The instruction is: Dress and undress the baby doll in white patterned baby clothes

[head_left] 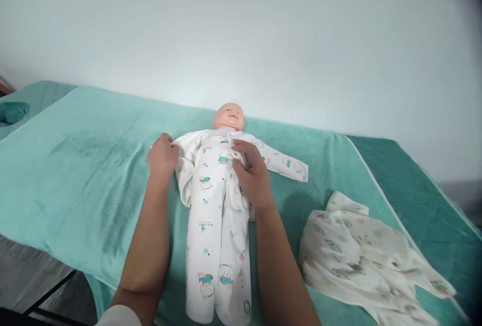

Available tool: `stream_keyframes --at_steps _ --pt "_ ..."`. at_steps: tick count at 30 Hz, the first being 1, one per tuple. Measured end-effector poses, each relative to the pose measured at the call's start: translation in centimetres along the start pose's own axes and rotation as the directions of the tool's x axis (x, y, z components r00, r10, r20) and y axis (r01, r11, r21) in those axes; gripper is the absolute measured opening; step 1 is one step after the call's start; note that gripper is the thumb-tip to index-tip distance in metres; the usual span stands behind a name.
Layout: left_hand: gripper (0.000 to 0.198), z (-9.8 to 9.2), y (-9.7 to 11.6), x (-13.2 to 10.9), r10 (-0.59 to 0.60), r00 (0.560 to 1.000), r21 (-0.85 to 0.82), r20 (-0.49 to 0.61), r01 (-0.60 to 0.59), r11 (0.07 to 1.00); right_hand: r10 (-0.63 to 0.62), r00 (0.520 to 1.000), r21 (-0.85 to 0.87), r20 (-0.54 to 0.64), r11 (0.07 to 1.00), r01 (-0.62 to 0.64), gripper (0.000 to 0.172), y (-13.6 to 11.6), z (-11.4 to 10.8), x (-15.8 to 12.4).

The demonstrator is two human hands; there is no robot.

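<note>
White sleepsuit point(218, 235) on doll point(229, 115): legs covered, front likely unfastened | left hand point(161, 157) fingers pinch bunched sleeve point(185, 168) | right hand point(254, 175) fingers pinch chest flap point(236, 141)

We see a white romper point(216, 225) on the peach-toned doll point(229, 116), printed with small teal animals and dots. The towel point(83, 165) beneath is mint green with a pale border, over a darker teal sheet point(410, 175). At the towel's right edge, a cream garment point(361, 260) carries faded green and pink animals.
</note>
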State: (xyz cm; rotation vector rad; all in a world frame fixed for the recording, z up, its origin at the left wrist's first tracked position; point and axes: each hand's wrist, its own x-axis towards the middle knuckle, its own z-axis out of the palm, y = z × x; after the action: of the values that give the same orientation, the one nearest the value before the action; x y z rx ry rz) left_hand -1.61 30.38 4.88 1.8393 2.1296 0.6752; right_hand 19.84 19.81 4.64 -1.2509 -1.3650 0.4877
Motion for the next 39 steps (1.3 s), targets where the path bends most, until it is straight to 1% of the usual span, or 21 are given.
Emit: stream_keyframes --at_steps 1,2,3,5,7,8,10,11,13,15,17,20,23,25,27,30,32,34,35,37,39 --pt "0.024 0.0 -0.4 0.2 -0.019 1.000 0.038 -0.019 0.019 0.999 -0.013 1.000 -0.023 -0.008 1.000 0.013 0.028 0.0 0.0 0.0" --pt "0.028 0.1 -0.6 0.3 0.003 0.999 0.052 -0.052 -0.001 0.999 -0.017 1.000 -0.039 -0.023 0.999 0.016 0.031 0.1 0.1 0.0" --pt "0.033 0.2 -0.4 0.1 0.065 0.993 0.043 -0.099 -0.061 0.997 -0.014 0.999 -0.048 -0.044 0.999 0.012 0.034 0.1 0.1 0.0" --pt "0.036 0.7 0.5 -0.5 0.256 0.946 -0.042 -0.201 -0.269 0.962 -0.001 0.997 -0.056 -0.080 0.998 -0.003 0.039 0.2 0.1 -0.1" --pt "0.030 1.3 1.8 -1.4 0.422 0.869 -0.229 -0.258 -0.479 0.847 -0.009 0.997 -0.075 -0.076 0.997 0.003 0.041 0.2 0.0 -0.1" --pt "0.025 1.6 2.4 -1.9 0.485 0.835 -0.339 -0.261 -0.550 0.763 -0.024 0.998 -0.084 -0.065 0.996 0.018 0.042 0.3 0.0 -0.1" --pt "0.021 2.1 3.4 -2.6 0.583 0.782 -0.507 -0.221 -0.603 0.616 -0.048 0.997 -0.084 -0.054 0.996 0.043 0.044 0.5 -0.2 -0.1" --pt "0.022 2.2 3.7 -2.8 0.621 0.763 -0.549 -0.182 -0.603 0.579 -0.052 0.997 -0.070 -0.056 0.996 0.048 0.045 0.6 -0.3 -0.1" --pt "0.025 2.5 4.0 -3.1 0.662 0.742 -0.572 -0.109 -0.591 0.569 -0.028 0.997 -0.029 -0.078 0.999 0.026 0.045 1.1 -0.7 0.0" --pt "0.028 2.6 4.0 -3.1 0.649 0.757 -0.564 -0.072 -0.568 0.600 0.031 0.992 0.005 -0.124 1.000 -0.031 0.042 1.5 -1.2 0.1" --pt "0.030 2.7 4.0 -3.1 0.609 0.791 -0.562 -0.059 -0.530 0.635 0.095 0.980 0.037 -0.173 0.995 -0.090 0.037 1.7 -1.7 0.3" --pt "0.032 2.8 4.0 -3.1 0.559 0.828 -0.521 -0.042 -0.495 0.695 0.164 0.976 0.075 -0.144 0.985 -0.154 0.027 1.3 -1.8 0.5" --pt "0.034 2.8 4.0 -2.9 0.536 0.843 -0.440 -0.044 -0.498 0.747 0.189 0.978 -0.015 -0.084 0.982 -0.191 0.021 0.4 -1.1 0.4" --pt "0.037 2.8 3.6 -2.6 0.501 0.865 -0.365 -0.036 -0.478 0.799 0.208 0.972 -0.111 -0.113 0.969 -0.220 0.027 -0.1 -0.7 0.4" --pt "0.040 2.8 3.1 -2.2 0.454 0.891 -0.265 -0.001 -0.438 0.859 0.279 0.951 -0.135 -0.134 0.946 -0.296 0.028 -0.1 -0.8 0.4" --pt "0.043 2.8 2.4 -1.5 0.422 0.906 -0.132 0.041 -0.414 0.901 0.415 0.904 -0.061 -0.107 0.904 -0.422 0.025 1.1 -2.5 0.6" --pt "0.044 2.8 2.1 -1.2 0.427 0.904 -0.071 0.035 -0.424 0.903 0.464 0.873 -0.081 -0.151 0.874 -0.479 0.027 2.5 -4.4 0.8" --pt "0.045 3.0 2.0 -1.0 0.429 0.903 -0.023 0.026 -0.428 0.903 0.456 0.846 -0.224 -0.276 0.826 -0.517 0.032 4.0 -6.5 0.9" --pt "0.046 3.0 1.9 -1.0 0.427 0.904 -0.006 0.018 -0.427 0.904 0.417 0.843 -0.317 -0.341 0.793 -0.521 0.034 4.7 -7.3 0.9" --pt "0.046 3.2 2.0 -1.0 0.413 0.911 0.018 -0.004 -0.413 0.910 0.280 0.863 -0.465 -0.421 0.750 -0.470 0.038 5.6 -8.1 0.9" --pt "0.047 3.3 2.0 -1.0 0.402 0.915 0.038 -0.028 -0.401 0.915 0.135 0.910 -0.515 -0.391 0.788 -0.338 0.041 5.8 -7.5 0.8"
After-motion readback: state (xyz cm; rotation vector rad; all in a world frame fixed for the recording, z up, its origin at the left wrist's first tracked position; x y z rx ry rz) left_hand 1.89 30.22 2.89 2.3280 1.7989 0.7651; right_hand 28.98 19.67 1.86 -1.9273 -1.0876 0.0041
